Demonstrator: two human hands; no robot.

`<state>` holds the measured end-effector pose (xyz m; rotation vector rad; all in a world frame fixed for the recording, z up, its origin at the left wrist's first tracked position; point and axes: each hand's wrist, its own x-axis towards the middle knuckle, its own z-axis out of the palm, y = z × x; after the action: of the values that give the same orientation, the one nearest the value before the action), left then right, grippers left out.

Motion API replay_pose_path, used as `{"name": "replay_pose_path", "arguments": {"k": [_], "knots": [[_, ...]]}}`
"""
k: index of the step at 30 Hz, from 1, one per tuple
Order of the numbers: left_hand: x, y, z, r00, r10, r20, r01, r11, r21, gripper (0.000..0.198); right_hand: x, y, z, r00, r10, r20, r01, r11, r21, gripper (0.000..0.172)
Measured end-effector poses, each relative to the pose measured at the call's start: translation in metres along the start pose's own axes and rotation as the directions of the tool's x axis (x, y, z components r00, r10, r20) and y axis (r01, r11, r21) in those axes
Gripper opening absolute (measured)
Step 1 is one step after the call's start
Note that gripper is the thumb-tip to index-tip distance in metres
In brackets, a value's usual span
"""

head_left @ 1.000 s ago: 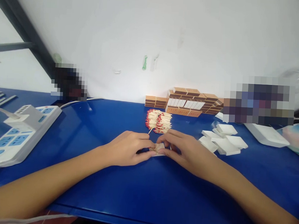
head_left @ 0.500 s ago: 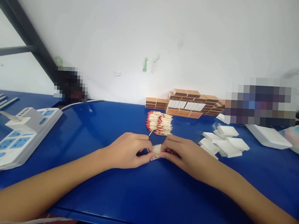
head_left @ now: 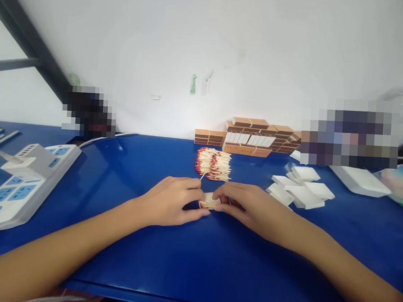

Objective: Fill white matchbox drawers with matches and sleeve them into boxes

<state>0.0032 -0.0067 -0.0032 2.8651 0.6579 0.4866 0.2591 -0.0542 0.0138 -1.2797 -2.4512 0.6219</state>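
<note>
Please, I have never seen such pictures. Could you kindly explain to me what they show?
There is no machine: every picture comes from one camera worn on a person's head, looking down at two bare hands. The left hand and right hand have their fingertips around a small white tray containing matches; how firmly, I cannot tell. Beyond them on the blue table lies a match pile, with stacked matchboxes near the wall, white box parts rightward and a power strip leftward.

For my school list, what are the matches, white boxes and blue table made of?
The matches look like dull wood: pale, thin, red-tipped sticks. The white boxes seem matte cardboard, with flat sides and crisp edges. The blue table is glossy, showing reflections; maybe painted metal or plastic.
</note>
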Motion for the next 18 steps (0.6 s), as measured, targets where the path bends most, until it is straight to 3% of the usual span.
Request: {"name": "replay_pose_path", "arguments": {"k": [18], "knots": [[0.0017,0.0012,-0.0032,1.0,-0.002,0.018,0.003,1.0,-0.024,0.031,0.0004,0.0002,0.0007,0.996,-0.063,-0.066,0.067,0.996,0.061,0.012]]}}
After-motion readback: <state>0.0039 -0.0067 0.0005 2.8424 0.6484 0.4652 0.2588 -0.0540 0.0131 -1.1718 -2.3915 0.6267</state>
